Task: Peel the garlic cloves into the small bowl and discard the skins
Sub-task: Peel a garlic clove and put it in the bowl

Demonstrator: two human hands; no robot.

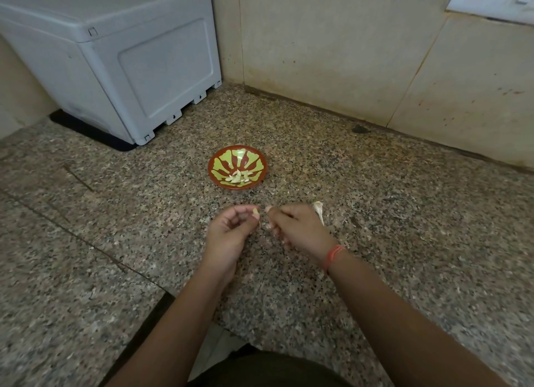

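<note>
Head: granite counter (375, 213), small bowl (239, 155), beige tiled wall (332, 54) behind.

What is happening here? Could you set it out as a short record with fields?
Place: speckled stone counter at a tiled wall corner
Left hand: pinches a clove at its fingertips
Right hand: fingers curled, just right of the clove; unclear whether it holds anything
Bowl: red and green, beyond the hands, apart from them
Peeled cloves: a few in the bowl's near side
Garlic piece: white, on the counter behind the right hand
Box: grey plastic, far left
</note>
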